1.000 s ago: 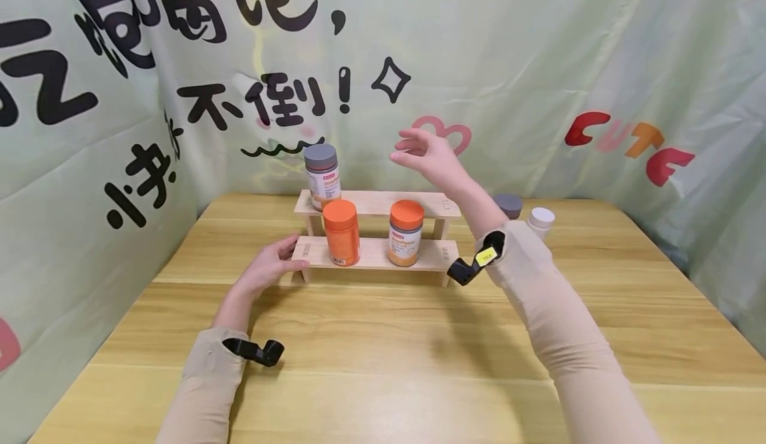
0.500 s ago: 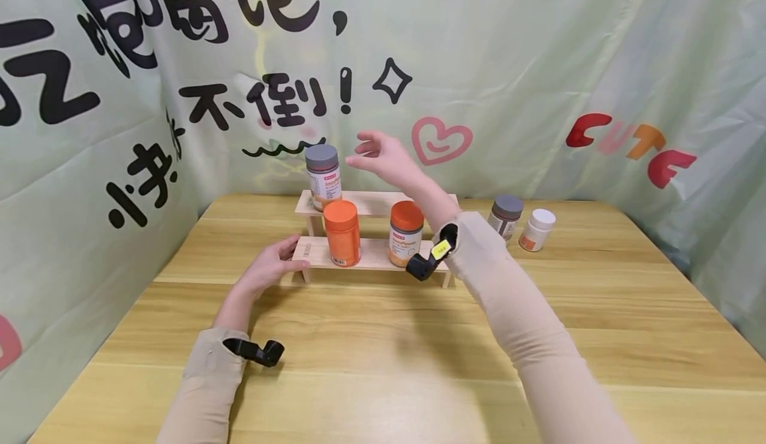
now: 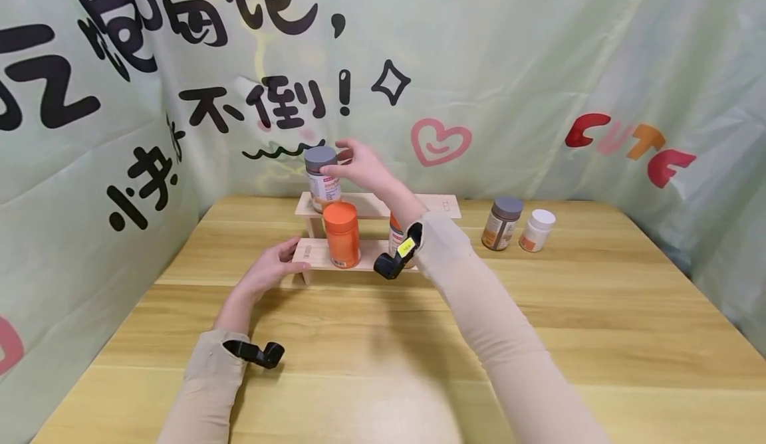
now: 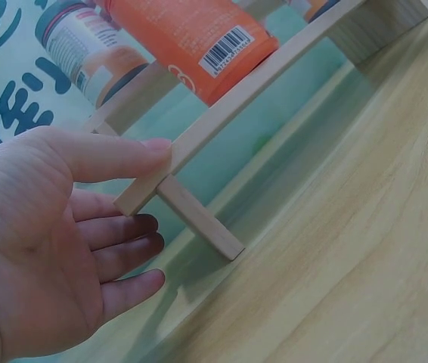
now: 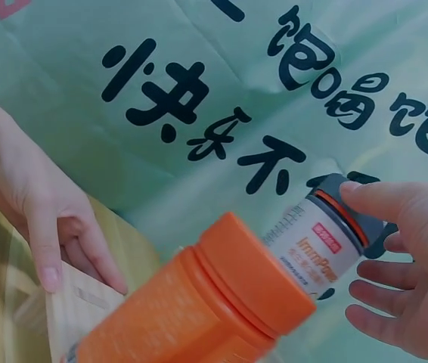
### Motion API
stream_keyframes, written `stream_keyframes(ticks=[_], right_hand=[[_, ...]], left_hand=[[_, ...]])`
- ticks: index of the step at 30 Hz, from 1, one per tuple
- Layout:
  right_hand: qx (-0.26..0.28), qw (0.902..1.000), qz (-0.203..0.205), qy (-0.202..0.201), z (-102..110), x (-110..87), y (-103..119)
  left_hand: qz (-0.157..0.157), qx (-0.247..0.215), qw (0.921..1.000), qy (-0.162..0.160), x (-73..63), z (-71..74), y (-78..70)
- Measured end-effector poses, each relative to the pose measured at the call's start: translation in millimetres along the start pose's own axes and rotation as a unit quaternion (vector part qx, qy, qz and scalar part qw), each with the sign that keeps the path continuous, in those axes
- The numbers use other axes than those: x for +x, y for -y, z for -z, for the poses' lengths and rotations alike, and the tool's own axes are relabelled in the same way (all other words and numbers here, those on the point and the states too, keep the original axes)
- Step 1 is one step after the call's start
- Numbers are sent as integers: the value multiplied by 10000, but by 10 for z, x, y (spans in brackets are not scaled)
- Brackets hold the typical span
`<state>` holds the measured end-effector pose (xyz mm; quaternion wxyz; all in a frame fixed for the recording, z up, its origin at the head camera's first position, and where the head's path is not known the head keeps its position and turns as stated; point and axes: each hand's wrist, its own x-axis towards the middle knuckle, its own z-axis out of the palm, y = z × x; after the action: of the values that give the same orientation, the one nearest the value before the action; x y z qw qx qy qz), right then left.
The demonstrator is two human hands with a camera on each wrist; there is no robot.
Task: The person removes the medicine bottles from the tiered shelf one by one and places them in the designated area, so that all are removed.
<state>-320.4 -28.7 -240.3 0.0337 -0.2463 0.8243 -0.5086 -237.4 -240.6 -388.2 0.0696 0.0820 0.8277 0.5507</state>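
A two-tier wooden display shelf [image 3: 311, 251] stands on the table. My left hand [image 3: 269, 272] holds its lower left end, thumb [image 4: 142, 157] on the board and fingers around the end. At the upper tier's left stands a grey-capped supplement bottle [image 3: 323, 188]. My right hand [image 3: 365, 168] is at that bottle's right side, fingers spread; the thumb [image 5: 365, 195] lies over the cap edge, and whether it presses there I cannot tell. On the lower tier stand an orange bottle [image 3: 342, 238] and an orange-capped bottle [image 3: 395, 234], the latter partly hidden by my right wrist camera.
Right of the shelf, a grey-capped bottle [image 3: 501, 224] and a small white-capped bottle [image 3: 536, 231] stand on the wooden table [image 3: 538, 337]. A printed cloth backdrop [image 3: 509, 85] hangs behind and along the left side.
My right hand has moved left and slightly down, from above the shelf's right part to the upper grey-capped bottle. The left hand stays on the shelf end.
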Motion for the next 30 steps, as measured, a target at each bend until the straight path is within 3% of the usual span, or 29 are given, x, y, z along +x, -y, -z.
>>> stream_keyframes(ticks=[4, 12, 19, 30], right_hand=[[14, 9999, 112, 51, -96, 19, 15], [-519, 9985, 0, -173, -194, 20, 31], [-478, 9982, -135, -349, -199, -19, 44], [-942, 9920, -98, -831, -127, -36, -9]], left_hand=[[-45, 24, 10000, -32, -5, 4, 14], [-60, 48, 10000, -14, -19, 3, 24], [-18, 91, 10000, -24, -13, -12, 12], [-55, 51, 10000, -17, -21, -4, -22]])
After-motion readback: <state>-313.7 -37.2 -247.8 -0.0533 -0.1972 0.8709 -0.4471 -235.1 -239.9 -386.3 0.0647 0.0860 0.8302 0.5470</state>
